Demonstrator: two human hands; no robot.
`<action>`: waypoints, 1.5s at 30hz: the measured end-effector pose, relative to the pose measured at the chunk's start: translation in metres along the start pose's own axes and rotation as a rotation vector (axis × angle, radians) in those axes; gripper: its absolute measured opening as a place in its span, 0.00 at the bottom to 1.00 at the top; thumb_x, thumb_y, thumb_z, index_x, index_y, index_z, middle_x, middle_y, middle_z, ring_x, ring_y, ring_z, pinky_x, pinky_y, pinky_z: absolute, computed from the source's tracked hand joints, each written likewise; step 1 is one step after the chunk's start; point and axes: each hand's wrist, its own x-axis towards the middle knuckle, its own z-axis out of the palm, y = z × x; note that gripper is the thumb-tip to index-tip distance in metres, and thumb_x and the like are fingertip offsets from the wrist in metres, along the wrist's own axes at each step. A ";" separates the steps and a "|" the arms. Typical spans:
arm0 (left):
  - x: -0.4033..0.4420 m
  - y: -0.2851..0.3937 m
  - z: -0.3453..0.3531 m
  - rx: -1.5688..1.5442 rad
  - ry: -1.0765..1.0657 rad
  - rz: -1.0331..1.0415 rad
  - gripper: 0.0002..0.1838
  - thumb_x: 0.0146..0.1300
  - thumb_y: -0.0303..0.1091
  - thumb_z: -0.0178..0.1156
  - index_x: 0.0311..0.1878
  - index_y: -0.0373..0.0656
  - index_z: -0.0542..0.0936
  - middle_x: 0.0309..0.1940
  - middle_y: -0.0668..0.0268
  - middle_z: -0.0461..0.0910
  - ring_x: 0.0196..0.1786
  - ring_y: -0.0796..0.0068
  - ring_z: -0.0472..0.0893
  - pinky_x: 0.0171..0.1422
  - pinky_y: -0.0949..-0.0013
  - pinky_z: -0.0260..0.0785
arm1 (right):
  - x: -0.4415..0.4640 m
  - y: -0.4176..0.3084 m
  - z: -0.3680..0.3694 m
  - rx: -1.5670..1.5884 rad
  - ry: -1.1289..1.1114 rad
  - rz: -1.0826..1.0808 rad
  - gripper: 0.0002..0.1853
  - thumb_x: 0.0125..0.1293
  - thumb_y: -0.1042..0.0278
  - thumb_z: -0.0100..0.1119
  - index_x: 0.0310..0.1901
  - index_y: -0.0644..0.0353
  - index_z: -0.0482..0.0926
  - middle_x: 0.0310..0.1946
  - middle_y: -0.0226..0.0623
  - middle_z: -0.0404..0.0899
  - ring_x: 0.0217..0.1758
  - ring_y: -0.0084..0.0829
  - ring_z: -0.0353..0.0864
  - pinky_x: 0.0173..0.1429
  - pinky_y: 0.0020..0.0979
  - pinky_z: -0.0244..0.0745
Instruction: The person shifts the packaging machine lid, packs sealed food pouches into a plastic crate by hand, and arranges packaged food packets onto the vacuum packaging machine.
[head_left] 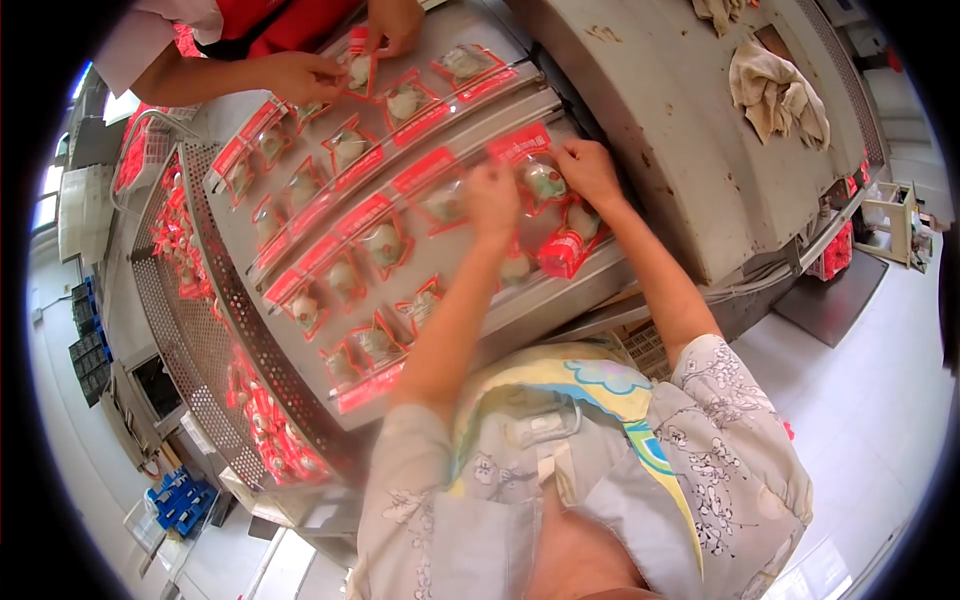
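On the metal work surface, red-and-clear packets with pale round contents lie in rows. My left hand (492, 200) is blurred by motion at the right end of the middle rows, beside a packet (443, 203); its fingers are smeared. My right hand (588, 170) has its fingers closed at the right edge of another packet (541, 180), which has a red top strip. What my right fingertips pinch, if anything, is too small to make out. Below it a packet with a red end (562, 253) lies askew at the surface's edge.
Across the surface, a co-worker's hands (305, 78) handle packets. A perforated metal trough (205, 350) holds piles of red packets at the left. A large metal machine cover (660, 130) stands at the right with a crumpled cloth (778, 92) on top.
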 end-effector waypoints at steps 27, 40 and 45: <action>-0.100 0.059 -0.073 0.475 -0.180 0.406 0.30 0.58 0.35 0.64 0.63 0.40 0.68 0.49 0.55 0.79 0.52 0.60 0.79 0.57 0.61 0.70 | 0.015 -0.063 0.025 -0.225 0.460 -0.619 0.14 0.53 0.60 0.68 0.37 0.56 0.77 0.24 0.40 0.80 0.29 0.45 0.81 0.35 0.44 0.74; -0.104 0.059 -0.160 0.825 -0.417 -0.004 0.14 0.56 0.42 0.65 0.39 0.41 0.83 0.31 0.60 0.83 0.34 0.64 0.82 0.42 0.61 0.73 | -0.123 -0.079 0.008 -0.011 -0.844 0.111 0.16 0.66 0.56 0.56 0.35 0.62 0.80 0.27 0.34 0.82 0.27 0.22 0.80 0.30 0.27 0.73; -0.088 0.027 -0.171 0.272 -0.485 -0.360 0.11 0.63 0.37 0.61 0.37 0.38 0.82 0.25 0.68 0.80 0.27 0.80 0.78 0.32 0.73 0.72 | -0.172 -0.057 0.036 0.495 -1.023 0.623 0.25 0.69 0.43 0.51 0.41 0.63 0.79 0.29 0.38 0.84 0.25 0.23 0.81 0.26 0.24 0.73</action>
